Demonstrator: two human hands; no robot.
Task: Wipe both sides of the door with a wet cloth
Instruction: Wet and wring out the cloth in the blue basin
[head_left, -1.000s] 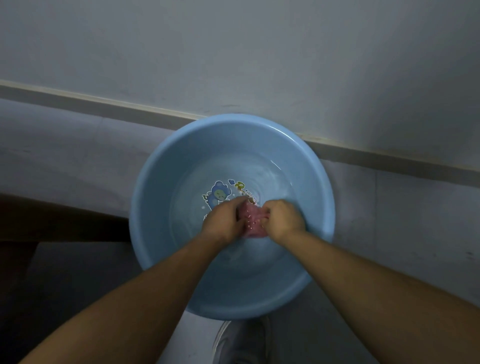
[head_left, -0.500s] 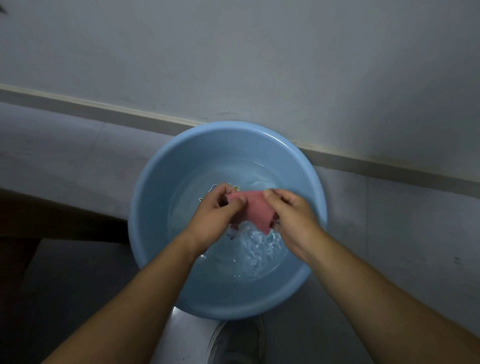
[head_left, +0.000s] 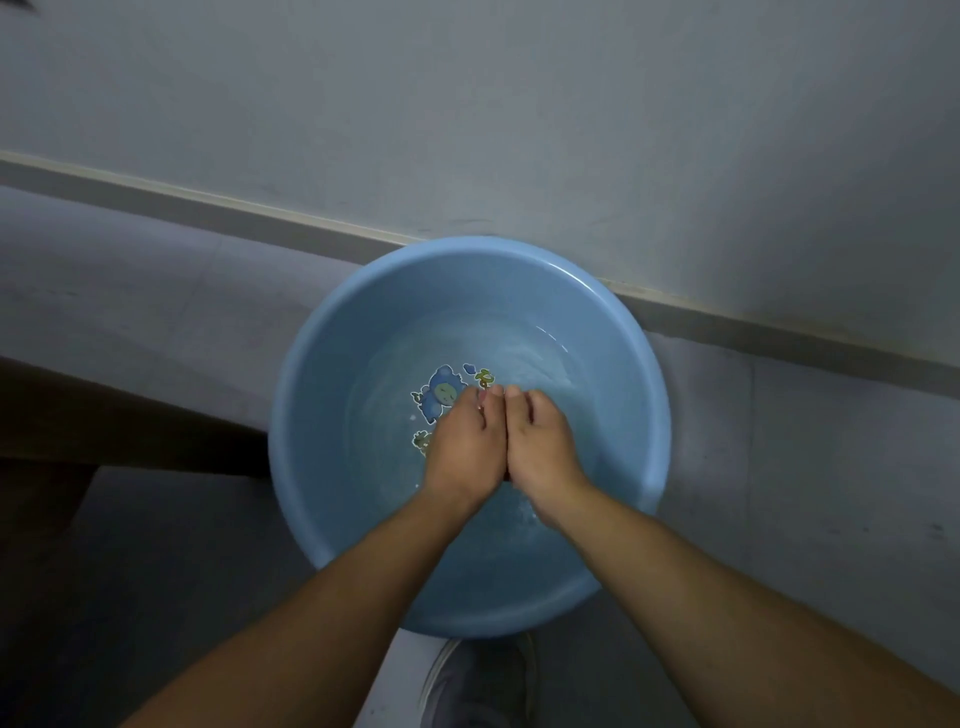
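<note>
Both hands are down in the blue basin (head_left: 311, 415), near its middle. The left hand (head_left: 467, 447) and the right hand (head_left: 540, 441) lie side by side, touching along the thumbs, knuckles up and fingers curled under out of sight. The cloth does not show. It is most likely bunched beneath the palms in the basin's shallow water (head_left: 524, 353), but I cannot tell whether either hand actually grips it. A cartoon sticker (head_left: 441, 397) on the basin's bottom peeks out beside the left hand. The basin sits on the floor (head_left: 156, 312) at the foot of the wall (head_left: 519, 130), with a shoe (head_left: 478, 680) at its near edge. No door is in view, so this looks like the wetting step, early in the job. To do it well, soak the cloth through and lift it over the basin's middle. Then wring it by twisting the hands against each other until it is damp rather than dripping, so the run-off falls inside the rim.
</note>
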